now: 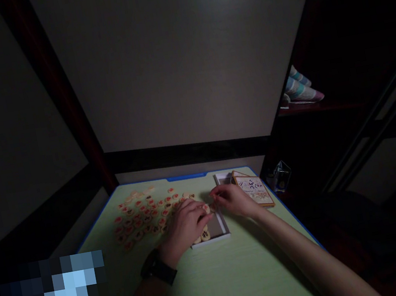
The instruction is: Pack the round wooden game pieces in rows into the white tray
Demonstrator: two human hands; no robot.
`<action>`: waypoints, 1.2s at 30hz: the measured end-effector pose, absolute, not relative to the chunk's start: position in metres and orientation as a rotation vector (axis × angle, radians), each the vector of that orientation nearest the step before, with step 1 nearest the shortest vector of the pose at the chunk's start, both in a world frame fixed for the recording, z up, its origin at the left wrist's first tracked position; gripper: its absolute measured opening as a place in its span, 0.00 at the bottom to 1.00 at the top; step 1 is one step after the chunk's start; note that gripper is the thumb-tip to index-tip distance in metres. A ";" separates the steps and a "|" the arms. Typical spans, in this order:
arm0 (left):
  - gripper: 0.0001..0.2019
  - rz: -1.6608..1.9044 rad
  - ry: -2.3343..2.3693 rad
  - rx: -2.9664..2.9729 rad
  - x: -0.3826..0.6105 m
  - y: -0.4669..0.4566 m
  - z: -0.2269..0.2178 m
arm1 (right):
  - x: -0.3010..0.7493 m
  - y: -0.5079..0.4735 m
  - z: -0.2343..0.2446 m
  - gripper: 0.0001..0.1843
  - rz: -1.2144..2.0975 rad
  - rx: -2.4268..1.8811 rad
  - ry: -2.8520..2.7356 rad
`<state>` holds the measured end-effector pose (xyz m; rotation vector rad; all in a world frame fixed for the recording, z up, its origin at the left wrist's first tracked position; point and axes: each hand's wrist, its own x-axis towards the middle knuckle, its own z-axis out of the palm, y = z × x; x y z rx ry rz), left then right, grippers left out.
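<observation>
Dim walls close in around a green desk [215, 288], where scattered pieces [139, 217] lie just left of the left hand [187, 226]. That hand curls over a white box [224, 226], pinching a single piece [206, 209]. The right hand [233, 199], just beside it, bends its fingers together, and I cannot tell its grip.

Green, blue-edged table [225, 281] with scattered round pieces [141, 219], white box [222, 226], patterned lid [254, 189].

Our left hand [186, 224] and right hand [234, 197] meet over a white box [224, 228] near the desk's [221, 276] far right corner; round game pieces [141, 216] spread far left.
</observation>
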<state>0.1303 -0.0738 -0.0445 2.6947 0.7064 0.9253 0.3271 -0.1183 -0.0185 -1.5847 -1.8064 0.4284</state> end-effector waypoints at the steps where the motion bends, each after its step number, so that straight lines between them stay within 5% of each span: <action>1: 0.06 0.915 0.693 2.711 0.130 -0.074 -0.044 | 0.330 -0.117 -0.021 0.11 0.443 -1.579 -1.812; 9: 0.09 0.874 0.683 2.728 0.129 -0.073 -0.046 | 0.320 -0.124 -0.018 0.11 0.057 -1.760 -2.076; 36: 0.11 0.885 0.767 2.756 0.130 -0.075 -0.044 | 0.316 -0.126 -0.023 0.04 0.000 -1.841 -2.233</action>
